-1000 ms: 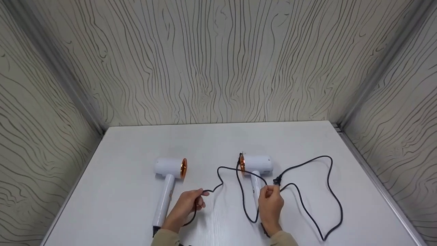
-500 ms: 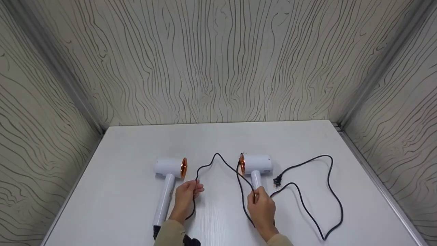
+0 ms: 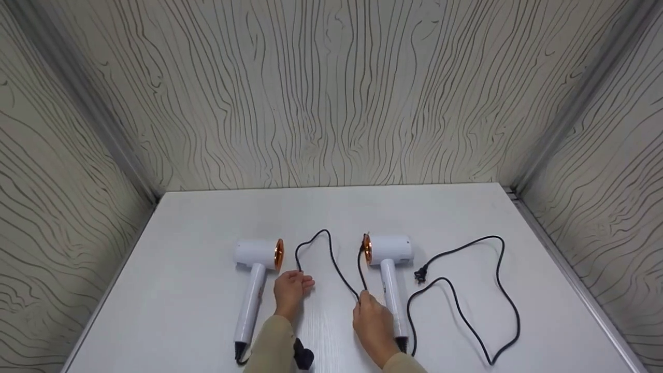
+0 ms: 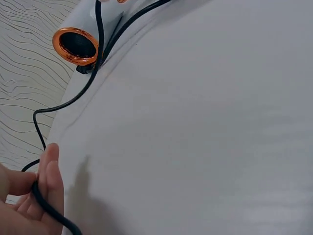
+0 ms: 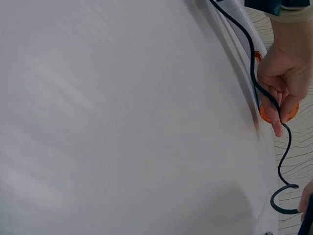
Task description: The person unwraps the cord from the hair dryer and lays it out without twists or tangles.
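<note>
Two white hair dryers with copper-coloured nozzles lie on the white table. Beside the handle of the left hair dryer (image 3: 254,254), my left hand (image 3: 291,291) pinches a black cord (image 4: 51,210) between thumb and fingers. The cord rises in an arch (image 3: 325,231) and comes down to my right hand (image 3: 374,321), which grips it left of the right hair dryer's (image 3: 391,247) handle. Another stretch of cord (image 3: 360,264) runs from that dryer's nozzle down to my right hand. In the right wrist view, fingertips of my right hand (image 5: 306,199) show at the edge.
The right dryer's cord (image 3: 517,311) spreads in a wide loop on the right, its plug (image 3: 420,273) beside that dryer's handle. Patterned wall panels (image 3: 331,93) enclose the table (image 3: 207,217) at the back and both sides.
My right hand has moved left and slightly down, from over the right dryer's handle to beside it. My left hand has shifted slightly up, and the cord between the hands now arches higher.
</note>
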### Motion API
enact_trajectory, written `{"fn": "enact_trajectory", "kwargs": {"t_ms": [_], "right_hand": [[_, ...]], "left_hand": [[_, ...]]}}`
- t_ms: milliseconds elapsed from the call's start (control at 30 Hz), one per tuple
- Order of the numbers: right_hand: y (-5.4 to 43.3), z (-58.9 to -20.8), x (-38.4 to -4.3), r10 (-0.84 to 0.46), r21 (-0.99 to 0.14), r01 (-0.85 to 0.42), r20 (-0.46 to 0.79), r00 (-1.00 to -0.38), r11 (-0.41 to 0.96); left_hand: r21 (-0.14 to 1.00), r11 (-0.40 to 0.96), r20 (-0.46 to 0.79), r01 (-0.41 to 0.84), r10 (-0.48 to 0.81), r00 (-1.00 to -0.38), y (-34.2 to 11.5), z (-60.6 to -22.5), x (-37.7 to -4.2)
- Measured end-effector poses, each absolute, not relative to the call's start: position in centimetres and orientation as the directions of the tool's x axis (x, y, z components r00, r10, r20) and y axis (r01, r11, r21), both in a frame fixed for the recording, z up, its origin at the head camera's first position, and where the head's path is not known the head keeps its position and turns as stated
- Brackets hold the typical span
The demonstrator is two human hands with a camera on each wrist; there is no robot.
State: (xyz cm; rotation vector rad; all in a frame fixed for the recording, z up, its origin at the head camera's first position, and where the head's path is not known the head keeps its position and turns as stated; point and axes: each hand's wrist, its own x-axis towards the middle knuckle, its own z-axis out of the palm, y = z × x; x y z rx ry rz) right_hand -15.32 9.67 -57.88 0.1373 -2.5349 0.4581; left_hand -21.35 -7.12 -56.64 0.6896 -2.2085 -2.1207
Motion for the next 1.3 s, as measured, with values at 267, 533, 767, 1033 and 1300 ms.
{"fn": "enact_trajectory", "kwargs": {"t_ms": [267, 533, 767, 1033, 1300], "right_hand": [[8.6, -59.2, -14.7, -0.067, -0.216, -0.200, 0.503, -0.862, 0.956], [7.8, -59.4, -13.7, -0.150, -0.205, -0.237, 0.365, -0.919, 0.950], [7.5, -58.6, -14.0, -0.113, -0.256, -0.199, 0.313, -0.943, 0.946], [9.3, -58.0, -15.8, 0.068, -0.290, -0.041, 0.357, -0.932, 0.956], [10.4, -58.6, -16.9, 0.031, -0.262, -0.067, 0.353, -0.935, 0.963]], "left_hand": [[0.917, 0.196, -0.244, -0.347, -0.410, -0.879, -6.2, -56.8, -22.1], [0.858, 0.404, -0.114, -0.317, -0.452, -0.885, -5.9, -56.9, -21.8], [0.841, 0.429, -0.129, -0.329, -0.431, -0.893, -5.8, -57.1, -21.6], [0.809, 0.513, -0.080, -0.289, -0.390, -0.917, -5.3, -57.4, -21.1], [0.818, 0.488, -0.115, -0.304, -0.379, -0.918, -5.2, -57.4, -20.8]]}}
